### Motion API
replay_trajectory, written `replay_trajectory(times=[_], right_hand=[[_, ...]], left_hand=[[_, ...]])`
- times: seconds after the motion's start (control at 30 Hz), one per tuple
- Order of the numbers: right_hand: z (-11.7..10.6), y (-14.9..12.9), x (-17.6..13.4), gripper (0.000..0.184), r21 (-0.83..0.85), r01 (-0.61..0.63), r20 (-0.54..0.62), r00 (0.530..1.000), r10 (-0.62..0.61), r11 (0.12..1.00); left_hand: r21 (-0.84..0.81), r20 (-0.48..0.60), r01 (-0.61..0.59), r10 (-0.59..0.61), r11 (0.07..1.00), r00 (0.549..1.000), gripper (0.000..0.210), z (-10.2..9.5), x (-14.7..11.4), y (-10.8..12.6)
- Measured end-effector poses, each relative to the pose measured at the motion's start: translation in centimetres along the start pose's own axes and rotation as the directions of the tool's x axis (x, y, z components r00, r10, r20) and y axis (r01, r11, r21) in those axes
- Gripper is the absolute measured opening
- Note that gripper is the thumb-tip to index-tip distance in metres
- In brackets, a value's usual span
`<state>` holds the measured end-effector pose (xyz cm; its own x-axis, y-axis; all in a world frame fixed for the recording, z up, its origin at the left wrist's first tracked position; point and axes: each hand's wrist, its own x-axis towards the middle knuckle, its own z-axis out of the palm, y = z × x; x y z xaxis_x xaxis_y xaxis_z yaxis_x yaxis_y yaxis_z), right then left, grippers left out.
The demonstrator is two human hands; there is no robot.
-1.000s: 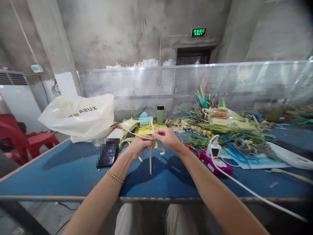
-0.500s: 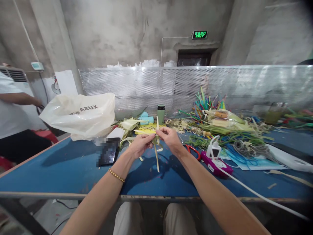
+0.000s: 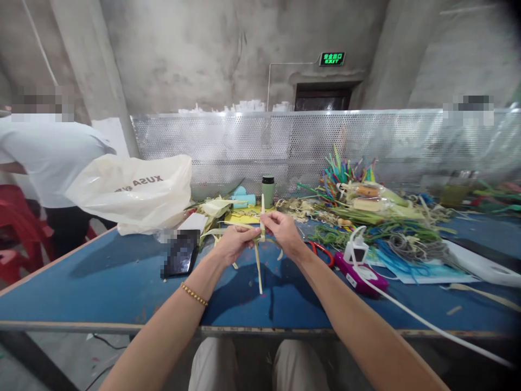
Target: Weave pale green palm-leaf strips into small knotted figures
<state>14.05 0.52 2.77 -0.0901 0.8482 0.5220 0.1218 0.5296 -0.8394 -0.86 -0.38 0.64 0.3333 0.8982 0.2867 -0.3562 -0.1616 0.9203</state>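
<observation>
Pale, flat plant-fibre strips [image 3: 259,269] cross one another between my two hands, above the blue table. My left hand [image 3: 235,243] pinches them from the left, thumb and fingertips together. From the right, my right hand [image 3: 284,231] grips the strips close to the crossing, its fingertips almost touching the left ones. One strip end points up past the fingers, another hangs down, and others stick out to the left and right. The exact crossing is partly hidden by my fingers.
Left lie a phone [image 3: 181,252] and a white plastic bag [image 3: 134,190]. Behind stands a green bottle [image 3: 267,191]. To the right are red-handled scissors [image 3: 323,254], a purple power strip [image 3: 362,277] with a white cable, and cord bundles [image 3: 415,247]. A person [image 3: 61,157] is at far left.
The hanging strip has swung slightly left and reaches lower. A short strip end now shows below my right hand. The person at left has moved and turned away.
</observation>
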Motion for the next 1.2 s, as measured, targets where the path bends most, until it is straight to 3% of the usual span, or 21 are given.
replay_trajectory(times=[0.2,0.37,0.47,0.77,1.03,1.2], right_hand=[[-0.8,0.1,0.0,0.046,-0.029,-0.110,0.303,0.946,0.114,0.993],[-1.4,-0.4,-0.6,0.037,-0.056,-0.056,0.407,0.910,0.074,0.997],[-1.5,-0.7,-0.8,0.032,-0.021,-0.086,0.448,0.890,0.087,0.996],[-1.6,-1.5,-0.7,0.024,-0.097,-0.028,0.375,0.925,0.062,0.995],[-0.6,-1.0,-0.8,0.020,-0.178,-0.021,0.211,0.976,0.059,0.984],[-0.4,-1.1,-0.9,0.020,-0.212,0.018,0.170,0.985,0.019,0.977]], left_hand=[[0.065,-0.136,-0.108,0.116,0.992,0.984,0.031,-0.4,0.4,0.2],[0.067,-0.163,-0.115,0.125,0.991,0.979,0.029,-0.6,0.4,0.2],[0.028,-0.171,-0.100,0.103,0.995,0.980,0.028,-0.6,0.4,0.2],[-0.176,-0.145,-0.009,-0.017,0.984,0.989,0.023,-0.6,0.2,0.8],[-0.167,-0.098,-0.033,0.016,0.985,0.995,0.023,-0.5,0.2,0.7],[-0.157,-0.109,-0.049,0.032,0.986,0.994,0.024,-0.6,0.2,0.5]])
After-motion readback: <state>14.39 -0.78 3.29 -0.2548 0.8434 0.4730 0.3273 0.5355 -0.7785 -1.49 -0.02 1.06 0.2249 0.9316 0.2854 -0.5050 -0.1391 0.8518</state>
